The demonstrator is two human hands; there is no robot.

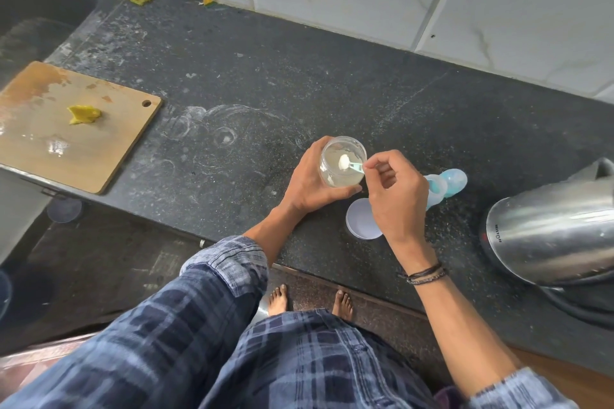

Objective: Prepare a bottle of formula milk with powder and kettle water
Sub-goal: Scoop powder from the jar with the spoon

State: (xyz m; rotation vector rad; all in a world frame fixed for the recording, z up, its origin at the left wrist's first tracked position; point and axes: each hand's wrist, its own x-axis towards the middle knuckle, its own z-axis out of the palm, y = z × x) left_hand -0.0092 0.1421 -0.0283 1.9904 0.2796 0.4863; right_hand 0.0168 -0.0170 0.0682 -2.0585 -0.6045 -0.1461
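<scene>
At the far left a wooden cutting board (71, 129) lies on the dark stone counter (265, 83), overhanging its front edge, with a yellow scrap (83, 114) on top. Toward the middle, the left hand (310, 181) reaches in from a rolled checked sleeve (229, 262), forearm angled up and to the right, fingers and thumb wrapped around a clear plastic jar (342, 161) that is tipped so its open mouth faces the camera. Over that mouth sits a small teal scoop (349, 164), heaped with white powder, pinched by its handle between the thumb and curled fingertips of the right hand (397, 196); the wrist bends downward and carries dark bands (425, 274). Just below the right hand a round white lid (360, 219) lies flat on the counter. Partly hidden behind the right hand, the pale blue baby bottle (447, 184) lies on its side. A steel kettle (551, 229) stands at the right edge.
</scene>
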